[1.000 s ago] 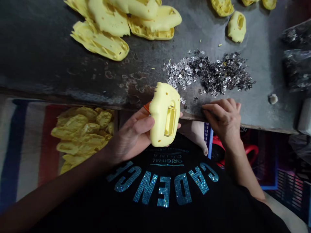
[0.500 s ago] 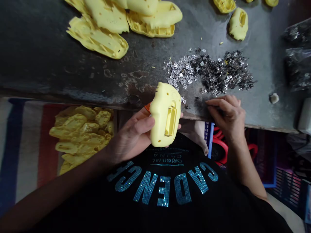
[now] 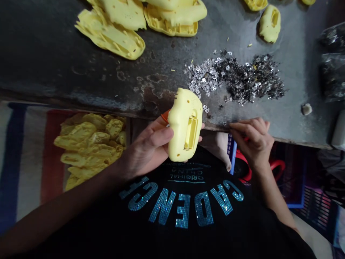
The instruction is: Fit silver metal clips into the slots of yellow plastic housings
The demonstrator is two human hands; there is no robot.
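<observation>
My left hand [image 3: 156, 144] is closed around a pale yellow plastic shell [image 3: 180, 144], held upright in front of my chest. A rectangular battery slot and small round holes show on its face. Something orange [image 3: 166, 116] sits at the left index finger. My right hand [image 3: 252, 138] is pinched at the table's front edge. A tiny shiny metal plate [image 3: 224, 123] shows right at its fingertips, seemingly in the pinch. Just beyond lies a pile of small metal plates [image 3: 242, 77].
More yellow shells [image 3: 115, 39] lie stacked on the dark table [image 3: 81, 82]. A smaller yellow shell [image 3: 270, 24] is at the far right. A bag of yellow parts [image 3: 91, 144] is below left. Clear bags of metal parts [image 3: 334, 72] and a white lump [image 3: 306, 109] are right.
My right hand has drawn back a little toward me from the pile, with a small metal plate now showing at its fingertips. My left hand still holds the shell almost unmoved.
</observation>
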